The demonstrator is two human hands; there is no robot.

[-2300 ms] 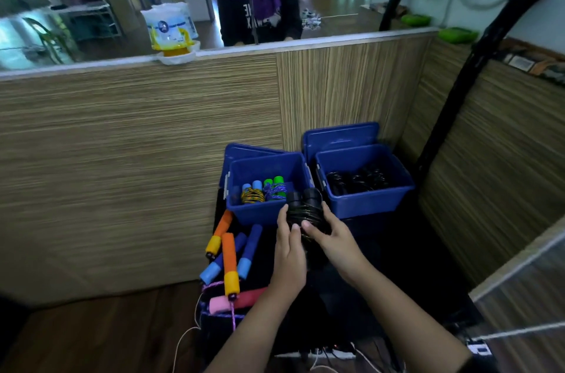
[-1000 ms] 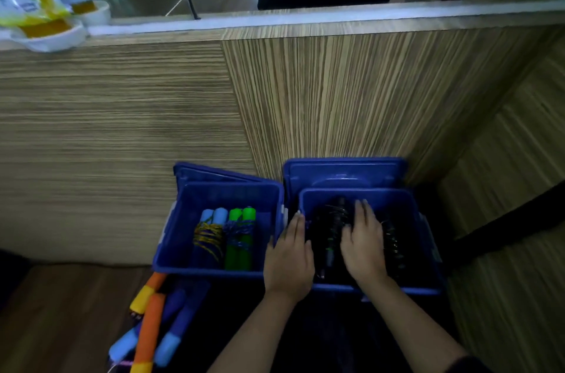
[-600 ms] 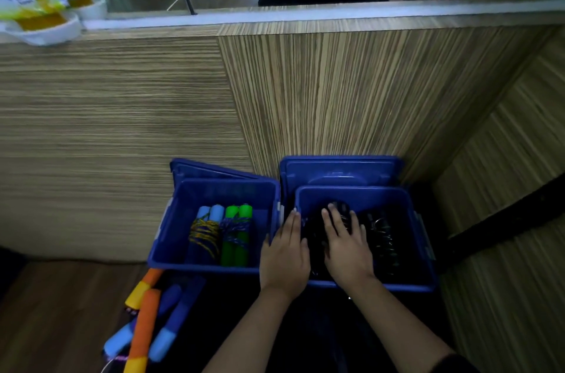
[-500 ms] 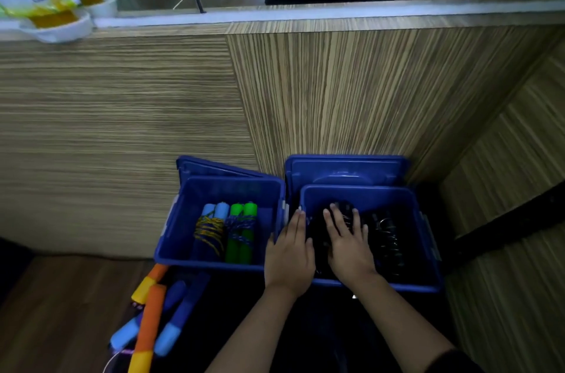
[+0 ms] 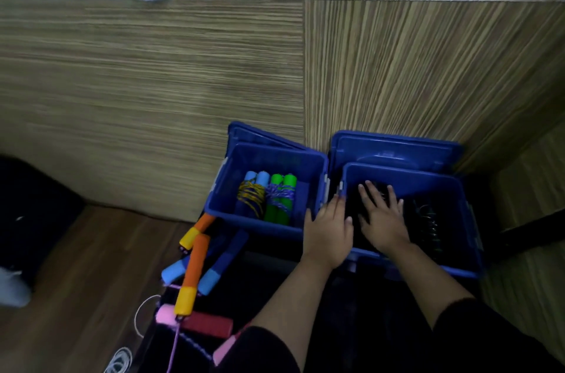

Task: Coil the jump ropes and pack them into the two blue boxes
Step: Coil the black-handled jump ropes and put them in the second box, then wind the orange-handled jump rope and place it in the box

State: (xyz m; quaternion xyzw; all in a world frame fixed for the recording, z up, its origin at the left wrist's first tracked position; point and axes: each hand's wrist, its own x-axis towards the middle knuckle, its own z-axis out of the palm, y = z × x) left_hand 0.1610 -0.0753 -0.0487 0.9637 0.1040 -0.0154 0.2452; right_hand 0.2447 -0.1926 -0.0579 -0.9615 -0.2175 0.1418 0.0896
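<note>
From your head camera: your right hand (image 5: 383,224) lies flat, fingers straight, on the black coiled ropes (image 5: 428,224) inside the right blue box (image 5: 458,189). Your left hand (image 5: 328,232), fingers extended, rests beside the left blue box (image 5: 226,198), which holds the coloured ropes (image 5: 267,196).

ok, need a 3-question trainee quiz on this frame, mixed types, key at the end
1. True or false: the left box holds a bundle with light blue handles and a bundle with green handles.
2. Multiple choice: where is the right hand? A) on the orange handle outside the boxes B) flat on the dark coiled ropes inside the right box C) on the lid behind the boxes
3. Fill in: the left hand rests at the gap between the two boxes, fingers ____.

Key
1. True
2. B
3. Straight; it grips nothing.
</note>
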